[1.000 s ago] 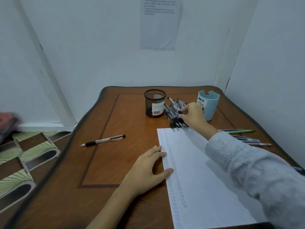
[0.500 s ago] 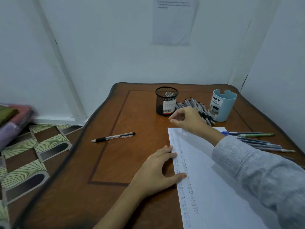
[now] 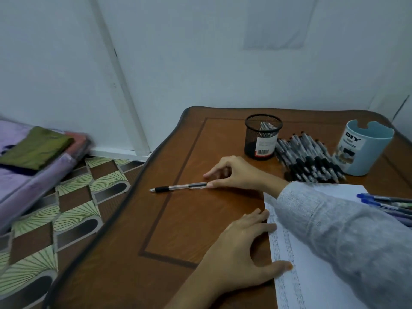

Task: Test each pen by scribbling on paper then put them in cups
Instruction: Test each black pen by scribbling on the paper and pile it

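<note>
A lone clear pen with a black grip (image 3: 178, 187) lies on the brown table (image 3: 200, 219), left of the paper. My right hand (image 3: 236, 173) reaches across to it; the thumb touches the pen's cap end while the fingers hover above. My left hand (image 3: 243, 248) rests flat on the left edge of the white paper (image 3: 312, 275), which bears rows of scribbles. A black mesh cup (image 3: 263, 136) and a light blue cup (image 3: 363, 148) stand at the back, with a pile of black pens (image 3: 310, 161) between them.
Several blue and green pens (image 3: 388, 202) lie at the right edge beside the paper. The table's left edge curves down to a patterned floor (image 3: 66, 208). Folded cloths (image 3: 38, 152) lie on the floor at far left. A wall stands close behind.
My right hand has left the pen pile and swung left across the table to the lone pen. The camera has turned left. My left hand stays on the paper.
</note>
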